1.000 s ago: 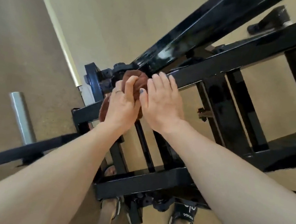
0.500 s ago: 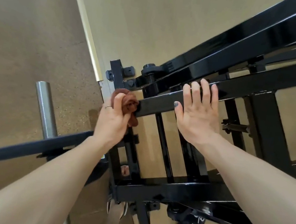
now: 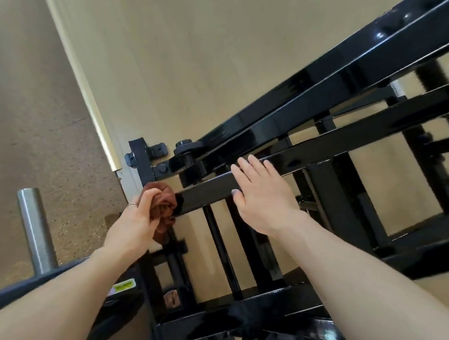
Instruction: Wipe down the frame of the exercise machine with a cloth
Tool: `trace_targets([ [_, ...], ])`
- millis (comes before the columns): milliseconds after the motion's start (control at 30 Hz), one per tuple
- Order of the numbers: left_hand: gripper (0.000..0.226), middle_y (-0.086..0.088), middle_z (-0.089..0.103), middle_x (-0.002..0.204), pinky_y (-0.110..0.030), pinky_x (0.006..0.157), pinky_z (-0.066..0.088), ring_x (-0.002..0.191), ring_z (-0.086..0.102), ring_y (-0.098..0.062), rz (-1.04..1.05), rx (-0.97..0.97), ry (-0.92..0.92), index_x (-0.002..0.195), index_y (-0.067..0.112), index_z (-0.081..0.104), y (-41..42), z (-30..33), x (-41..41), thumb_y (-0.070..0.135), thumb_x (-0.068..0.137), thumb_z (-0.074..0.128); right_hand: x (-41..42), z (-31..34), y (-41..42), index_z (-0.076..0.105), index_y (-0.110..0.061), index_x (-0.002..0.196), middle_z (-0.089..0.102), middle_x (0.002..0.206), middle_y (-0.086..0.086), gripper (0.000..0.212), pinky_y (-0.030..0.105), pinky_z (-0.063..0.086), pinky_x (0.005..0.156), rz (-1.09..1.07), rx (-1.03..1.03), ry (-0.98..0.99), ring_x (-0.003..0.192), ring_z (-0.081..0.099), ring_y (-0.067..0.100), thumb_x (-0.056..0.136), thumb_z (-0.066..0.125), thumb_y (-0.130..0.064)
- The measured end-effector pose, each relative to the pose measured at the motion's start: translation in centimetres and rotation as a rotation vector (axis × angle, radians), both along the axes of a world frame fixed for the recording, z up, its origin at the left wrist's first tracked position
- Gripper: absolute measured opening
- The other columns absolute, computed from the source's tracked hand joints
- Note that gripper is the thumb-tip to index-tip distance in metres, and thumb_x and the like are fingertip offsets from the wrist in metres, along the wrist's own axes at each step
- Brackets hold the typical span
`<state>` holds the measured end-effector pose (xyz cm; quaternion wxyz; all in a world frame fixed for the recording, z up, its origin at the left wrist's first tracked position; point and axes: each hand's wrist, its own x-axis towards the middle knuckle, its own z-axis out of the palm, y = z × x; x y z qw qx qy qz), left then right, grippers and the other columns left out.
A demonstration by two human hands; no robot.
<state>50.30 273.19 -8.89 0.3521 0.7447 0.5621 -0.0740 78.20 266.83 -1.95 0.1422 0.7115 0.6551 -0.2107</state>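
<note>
**Cloth at lower-left end of frame bar**

The black frame bar (image 3: 208,193) runs lower left to upper right. The left hand (image 3: 133,226) grips the bunched brown cloth (image 3: 163,200) against its lower-left end. The right hand (image 3: 264,196) rests flat on the bar, fingers spread. The frame's upper end is cut off.

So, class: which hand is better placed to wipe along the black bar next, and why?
The left hand: it already grips the bunched brown cloth against the end of the black square metal bar. The right hand lies flat on that bar, holding nothing.
</note>
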Motion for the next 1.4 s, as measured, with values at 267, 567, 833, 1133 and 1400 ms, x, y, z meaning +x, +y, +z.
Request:
trace_targets([
  [267, 0.038, 0.011, 0.058, 0.114, -0.029, 0.075, 0.052, 0.091, 0.06, -0.005, 0.074, -0.055, -0.446, 0.117, 0.059, 0.031, 6.1, 11.6, 12.8, 0.027, 0.107, 0.049, 11.7, 8.3, -2.0, 0.024, -0.016, 0.161, 0.022, 0.169, 0.01, 0.063, 0.047, 0.014, 0.126, -0.561, 0.133, -0.126, 0.157, 0.016, 0.029, 0.106, 0.034, -0.045],
  [567, 0.044, -0.009, 0.039, 0.129, -0.039, 0.092, 0.053, 0.098, 0.05, -0.017, -0.134, 0.148, -0.782, 0.148, 0.024, 0.034, 5.3, 23.2, 38.3, 0.018, 0.106, 0.047, 14.4, 6.8, -4.4, 0.012, -0.028, 0.163, -0.013, 0.171, -0.005, 0.072, 0.045, 0.018, 0.125, -0.542, -0.104, 0.093, 0.155, 0.022, 0.027, 0.101, 0.045, -0.043],
  [833, 0.04, -0.003, 0.041, 0.126, -0.048, 0.101, 0.048, 0.106, 0.052, -0.026, 0.016, 0.259, -0.795, 0.141, 0.027, 0.039, 3.4, 22.4, 43.8, 0.022, 0.103, 0.05, 19.5, 13.6, -2.7, 0.042, -0.026, 0.151, 0.055, 0.147, -0.001, 0.054, 0.033, 0.047, 0.097, -0.979, 0.361, 0.463, 0.129, 0.057, 0.025, 0.099, 0.049, -0.014],
  [1133, 0.035, -0.001, 0.032, 0.141, -0.054, 0.098, 0.053, 0.103, 0.054, -0.016, 0.309, 0.05, -0.579, 0.126, 0.045, 0.035, 2.0, 16.8, 37.7, 0.019, 0.105, 0.048, 20.7, 18.8, 1.6, 0.03, -0.033, 0.159, 0.044, 0.157, -0.01, 0.065, 0.007, 0.029, 0.093, -1.254, 0.654, 1.059, 0.142, 0.04, 0.012, 0.1, 0.045, -0.011],
  [1400, 0.04, 0.008, 0.034, 0.136, -0.021, 0.084, 0.044, 0.103, 0.052, -0.001, 0.058, 0.192, -0.758, 0.128, 0.045, 0.038, 0.6, 21.3, 40.9, 0.019, 0.099, 0.051, 19.8, 19.5, 1.5, 0.027, -0.035, 0.16, 0.047, 0.155, -0.003, 0.068, 0.043, 0.033, 0.121, -1.272, 0.603, 1.092, 0.143, 0.044, 0.022, 0.1, 0.04, -0.008],
])
